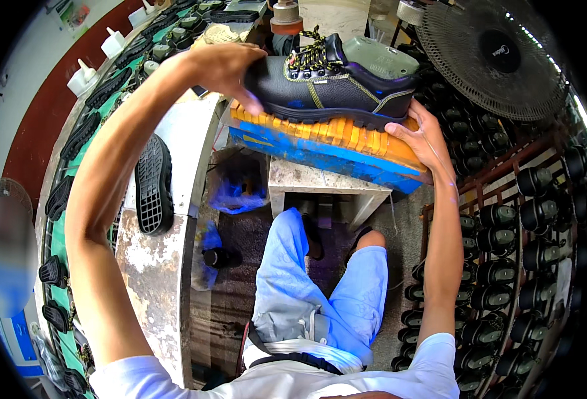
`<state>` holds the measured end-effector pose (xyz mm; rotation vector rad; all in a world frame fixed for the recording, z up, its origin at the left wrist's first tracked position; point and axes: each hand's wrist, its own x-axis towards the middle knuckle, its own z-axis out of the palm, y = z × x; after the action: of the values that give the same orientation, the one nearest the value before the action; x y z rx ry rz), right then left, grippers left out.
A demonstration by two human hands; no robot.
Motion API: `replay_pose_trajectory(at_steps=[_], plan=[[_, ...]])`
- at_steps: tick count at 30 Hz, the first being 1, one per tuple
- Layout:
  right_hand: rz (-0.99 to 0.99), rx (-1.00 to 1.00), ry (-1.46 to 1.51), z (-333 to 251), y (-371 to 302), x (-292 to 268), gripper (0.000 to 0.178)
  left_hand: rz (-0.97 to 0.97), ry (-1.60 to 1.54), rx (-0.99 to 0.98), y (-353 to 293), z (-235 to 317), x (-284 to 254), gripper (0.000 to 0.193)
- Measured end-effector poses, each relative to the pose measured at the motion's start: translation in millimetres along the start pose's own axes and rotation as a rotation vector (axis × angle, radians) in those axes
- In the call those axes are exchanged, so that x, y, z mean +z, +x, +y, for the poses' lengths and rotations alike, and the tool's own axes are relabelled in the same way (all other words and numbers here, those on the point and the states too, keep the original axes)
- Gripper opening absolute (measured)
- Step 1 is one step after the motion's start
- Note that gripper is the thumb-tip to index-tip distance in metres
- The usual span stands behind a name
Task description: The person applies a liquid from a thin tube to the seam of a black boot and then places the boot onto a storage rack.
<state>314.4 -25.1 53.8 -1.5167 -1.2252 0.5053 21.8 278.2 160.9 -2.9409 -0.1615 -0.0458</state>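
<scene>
We hold a black shoe (272, 83) with yellow stitching (316, 95), black-and-yellow laces (315, 58) threaded and a green foot form (378, 57) in its opening, sole (307, 114) down, toe left, over an orange-and-blue block (320, 157).

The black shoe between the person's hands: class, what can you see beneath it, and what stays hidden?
Beneath the black shoe are an orange ribbed pad, then a blue block, above a pale stand. The underside of its sole and much of the pad's top are hidden.

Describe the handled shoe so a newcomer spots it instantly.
Find the large blue block ahead. Over its orange top, a black shoe points left. Unlike the racked shoes at right, it is held between the left hand and right hand.
</scene>
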Motion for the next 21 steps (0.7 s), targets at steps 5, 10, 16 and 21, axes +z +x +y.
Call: replay_pose_trajectory(at_steps=[5, 10, 16, 21], plan=[[0.006, -0.015, 0.01, -3, -1, 1, 0.069, 0.514, -0.222, -0.256, 32, 63, 45, 0.08], [0.025, -0.036, -0.019, 2, -6, 1, 0.071, 0.555, -0.275, -0.247, 43, 47, 57, 0.078], [0.054, -0.036, 0.107, 4, -9, 0, 0.071, 0.294, -1.057, -0.192, -3, 9, 55, 0.079], [0.049, -0.037, 0.067, 7, -7, 2, 0.068, 0.408, -1.361, -0.135, -11, 13, 81, 0.087]])
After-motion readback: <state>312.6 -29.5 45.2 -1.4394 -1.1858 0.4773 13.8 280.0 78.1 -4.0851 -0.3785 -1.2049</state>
